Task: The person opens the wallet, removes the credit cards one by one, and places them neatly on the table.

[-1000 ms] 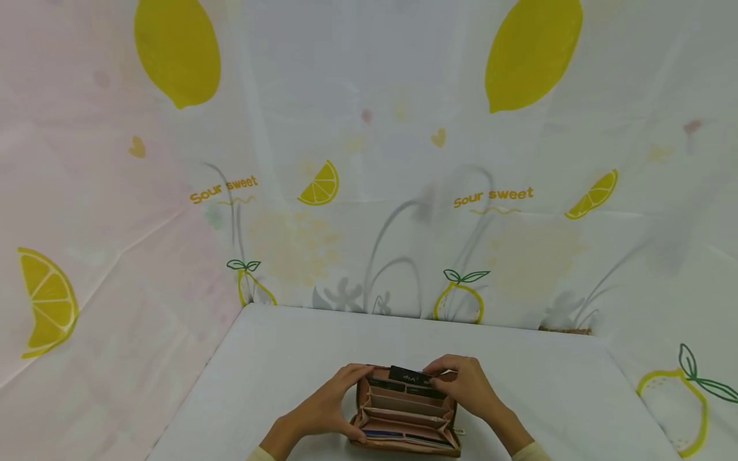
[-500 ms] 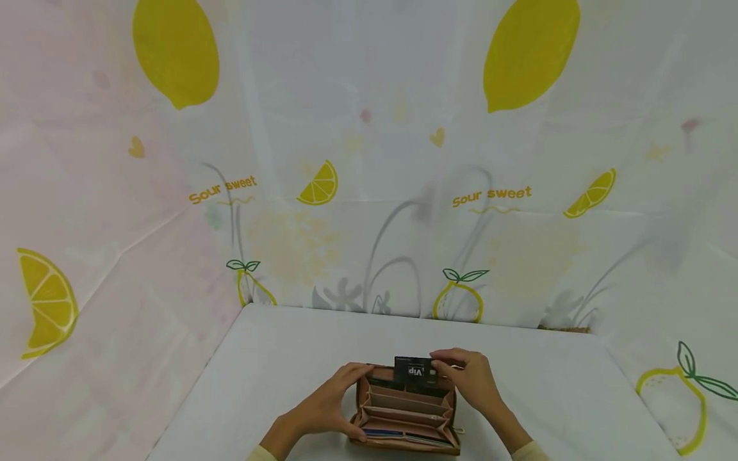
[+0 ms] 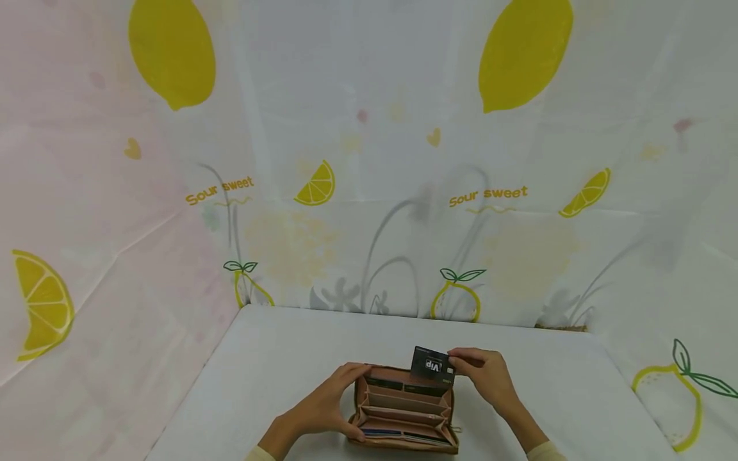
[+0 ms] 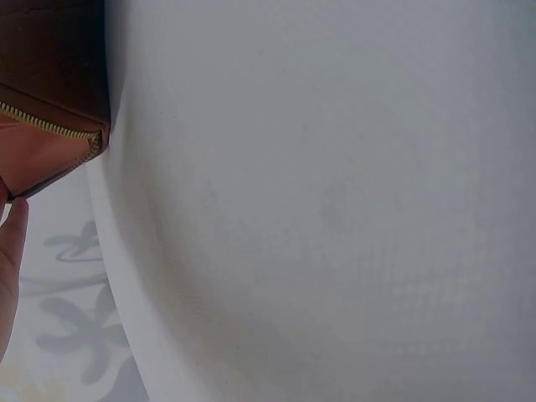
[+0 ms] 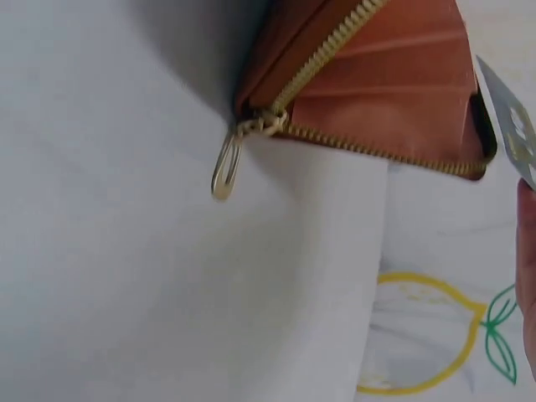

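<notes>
I see a wallet (image 3: 406,403) unzipped on the white table (image 3: 288,352). At the wallet's left end, the left hand (image 3: 331,403) grips it, thumb on the near corner. Above the wallet's far right corner, the right hand (image 3: 489,378) pinches a black card (image 3: 429,367) marked Vip; whether the card touches the wallet, I can't quite tell. A zipper pull (image 5: 223,180) pokes out at the wallet's right end.

two hands (image 3: 328,403) (image 3: 487,379), one wallet (image 3: 403,402), one held card (image 3: 428,369), one zipper pull (image 5: 226,167), one table (image 3: 277,349), three lemon slices (image 3: 46,304) (image 3: 319,184) (image 3: 585,193), two hearts (image 3: 132,149) (image 3: 434,137).
</notes>
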The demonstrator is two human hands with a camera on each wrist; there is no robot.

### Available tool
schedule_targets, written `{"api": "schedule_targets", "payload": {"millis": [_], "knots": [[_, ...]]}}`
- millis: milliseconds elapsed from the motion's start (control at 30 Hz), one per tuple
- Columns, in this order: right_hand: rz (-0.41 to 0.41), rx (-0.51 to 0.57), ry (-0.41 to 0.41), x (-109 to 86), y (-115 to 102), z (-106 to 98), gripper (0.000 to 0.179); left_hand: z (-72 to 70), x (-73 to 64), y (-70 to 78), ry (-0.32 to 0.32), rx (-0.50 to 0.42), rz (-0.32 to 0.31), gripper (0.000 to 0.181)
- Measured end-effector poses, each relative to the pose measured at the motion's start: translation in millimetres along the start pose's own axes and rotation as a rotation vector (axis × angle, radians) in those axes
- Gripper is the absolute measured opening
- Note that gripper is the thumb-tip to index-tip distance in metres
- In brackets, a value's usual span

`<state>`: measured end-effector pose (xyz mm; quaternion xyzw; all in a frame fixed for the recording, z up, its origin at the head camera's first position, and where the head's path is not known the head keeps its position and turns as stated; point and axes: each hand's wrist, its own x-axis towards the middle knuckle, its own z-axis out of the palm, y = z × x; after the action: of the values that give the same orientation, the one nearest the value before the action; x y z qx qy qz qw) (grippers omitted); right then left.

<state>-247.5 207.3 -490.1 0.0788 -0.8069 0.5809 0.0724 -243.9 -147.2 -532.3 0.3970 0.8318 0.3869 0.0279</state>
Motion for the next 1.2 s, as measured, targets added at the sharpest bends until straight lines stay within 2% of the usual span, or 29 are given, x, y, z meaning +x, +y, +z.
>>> {"api": "schedule_targets", "payload": {"millis": [367,533,733,933,1200], "knots": [[0.123,-0.090,0.031,1.0,11,-41,0.028,0.1,-0.2,-0.6,0.011,0.013,0.020,0.109],[0.197,-0.163,0.031,1.2,20,-53,0.024,0.6,-0.5,-1.6,0.009,0.013,0.017,0.109],[0.261,-0.208,0.041,0.7,38,-57,0.019,-0.9,0.0,-0.3,0.002,0.004,0.006,0.110],[0.295,-0.238,0.036,1.4,57,-57,0.024,-1.4,0.6,0.0,-0.011,0.004,-0.008,0.110],[0.244,-0.460,0.078,1.3,70,-51,0.026,-0.2,0.1,0.0,-0.010,0.005,-0.008,0.111]]}}
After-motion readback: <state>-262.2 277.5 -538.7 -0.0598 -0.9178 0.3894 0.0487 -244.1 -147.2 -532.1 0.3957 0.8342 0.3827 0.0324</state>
